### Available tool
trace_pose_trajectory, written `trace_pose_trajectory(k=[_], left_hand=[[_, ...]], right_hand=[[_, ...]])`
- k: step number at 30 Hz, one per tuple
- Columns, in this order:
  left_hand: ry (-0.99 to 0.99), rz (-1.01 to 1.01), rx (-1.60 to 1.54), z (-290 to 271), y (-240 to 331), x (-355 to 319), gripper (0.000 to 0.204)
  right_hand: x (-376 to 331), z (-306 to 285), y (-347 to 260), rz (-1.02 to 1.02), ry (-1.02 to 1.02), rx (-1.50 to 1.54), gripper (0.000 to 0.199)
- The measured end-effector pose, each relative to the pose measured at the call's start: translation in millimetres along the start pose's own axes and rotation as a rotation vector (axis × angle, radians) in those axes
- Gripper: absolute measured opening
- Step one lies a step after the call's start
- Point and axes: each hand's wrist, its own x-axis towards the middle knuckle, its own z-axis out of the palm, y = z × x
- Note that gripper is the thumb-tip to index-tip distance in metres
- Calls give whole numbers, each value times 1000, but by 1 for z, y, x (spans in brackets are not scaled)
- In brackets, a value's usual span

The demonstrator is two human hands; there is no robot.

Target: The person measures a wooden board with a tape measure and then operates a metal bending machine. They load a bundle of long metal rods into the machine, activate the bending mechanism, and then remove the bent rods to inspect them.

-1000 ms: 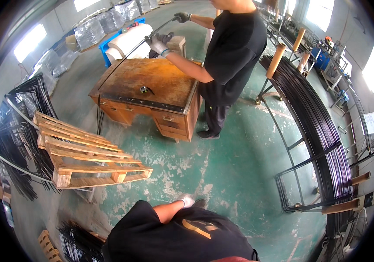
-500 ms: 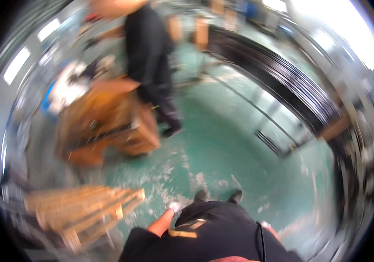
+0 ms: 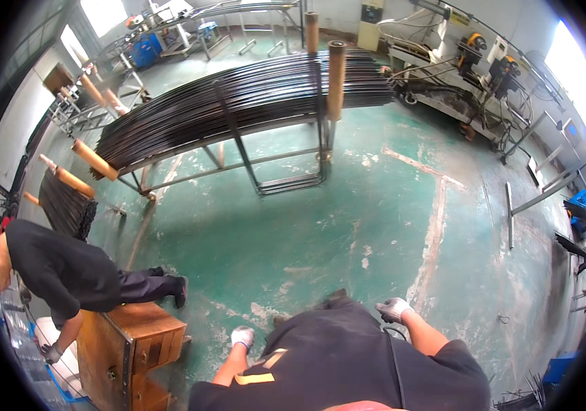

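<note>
My left hand [image 3: 242,336], in a pale work glove, hangs low beside my body over the green floor. Its fingers look curled in, and nothing shows in it. My right hand [image 3: 394,309], gloved too, is held out ahead on the other side. Its fingers are loosely bent and a little apart, with nothing between them. Neither hand touches anything that I can see. Ahead, a long metal rack [image 3: 233,162] carries a thick layer of black metal tubes [image 3: 190,103]. Several black U-shaped frames [image 3: 291,183] lean on its near side.
At the left a person [image 3: 67,267] in dark clothes bends beside a wooden desk [image 3: 146,320]. More dark bars [image 3: 67,205] lie beyond. A machine [image 3: 443,82] with hoses stands at the back right; metal stands [image 3: 546,195] are on the right. Brown posts [image 3: 335,82] rise from the rack.
My view has swung to the right and steadied. The rack now lies straight ahead, and the person and desk sit farther left. The wooden pallet has left the view. My right hand shows more fully.
</note>
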Motion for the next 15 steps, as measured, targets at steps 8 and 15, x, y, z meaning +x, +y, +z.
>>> trace_pose_trajectory(k=[8, 15], left_hand=[[52, 298, 62, 33, 299, 16, 36], [-74, 647, 405, 119, 572, 3, 37]], right_hand=[[79, -122, 6, -109, 306, 240, 43], [104, -279, -39, -184, 419, 234, 43]])
